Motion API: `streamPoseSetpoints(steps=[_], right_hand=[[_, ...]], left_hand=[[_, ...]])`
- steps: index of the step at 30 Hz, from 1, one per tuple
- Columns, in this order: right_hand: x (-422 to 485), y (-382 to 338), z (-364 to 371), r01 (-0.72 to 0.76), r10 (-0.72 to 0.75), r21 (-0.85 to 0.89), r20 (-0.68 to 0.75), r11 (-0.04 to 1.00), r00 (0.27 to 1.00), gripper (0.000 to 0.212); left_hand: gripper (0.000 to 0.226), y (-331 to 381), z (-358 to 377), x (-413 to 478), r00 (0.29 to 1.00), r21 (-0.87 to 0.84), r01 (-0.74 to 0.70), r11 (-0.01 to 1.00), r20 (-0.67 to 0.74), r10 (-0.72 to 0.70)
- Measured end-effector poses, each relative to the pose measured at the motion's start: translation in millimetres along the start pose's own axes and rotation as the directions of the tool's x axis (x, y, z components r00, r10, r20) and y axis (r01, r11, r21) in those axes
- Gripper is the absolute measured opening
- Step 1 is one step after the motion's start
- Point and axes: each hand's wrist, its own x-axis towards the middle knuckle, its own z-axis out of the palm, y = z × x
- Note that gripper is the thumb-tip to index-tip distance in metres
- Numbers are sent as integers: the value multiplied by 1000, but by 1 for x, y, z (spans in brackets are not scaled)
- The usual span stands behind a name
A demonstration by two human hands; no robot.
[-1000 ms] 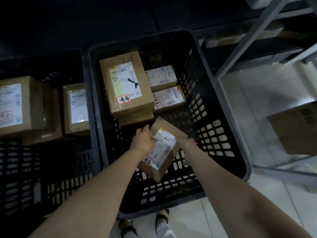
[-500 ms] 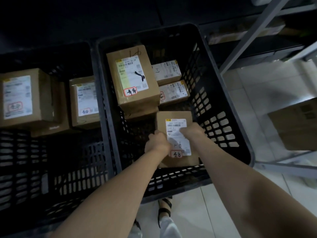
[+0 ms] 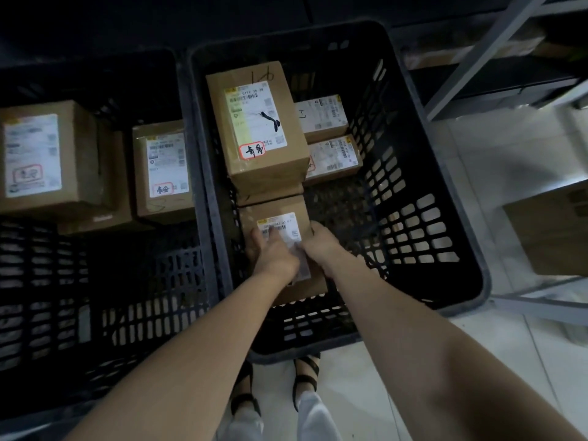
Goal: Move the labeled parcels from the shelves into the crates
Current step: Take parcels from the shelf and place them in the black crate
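Both hands, left hand (image 3: 274, 254) and right hand (image 3: 321, 246), have fingers closed on a labeled cardboard parcel (image 3: 280, 224) inside the black crate (image 3: 458, 237).

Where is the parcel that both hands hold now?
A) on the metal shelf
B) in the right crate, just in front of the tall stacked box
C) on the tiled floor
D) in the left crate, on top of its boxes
B: the left hand and the right hand grip the parcel inside the right crate, close in front of the tall stacked box.
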Motion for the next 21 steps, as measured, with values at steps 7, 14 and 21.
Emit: streamPoseSetpoints(steps=[7,14,21], right_hand=[[-3,-23,-31,110,-108,4,-146,994,983,48],[0,-111,-54,308,-251,361,-196,880,948,76],[2,-110,-44,139,-157,454,2,880,988,52]], left_hand=[[69,8,-19,-6,979,-103,-183,978,-114,171],[90,47,-51,1,923,-378,-213,901,-381,58],[79,49,-55,12,920,-787,-234,571,-368,-131]])
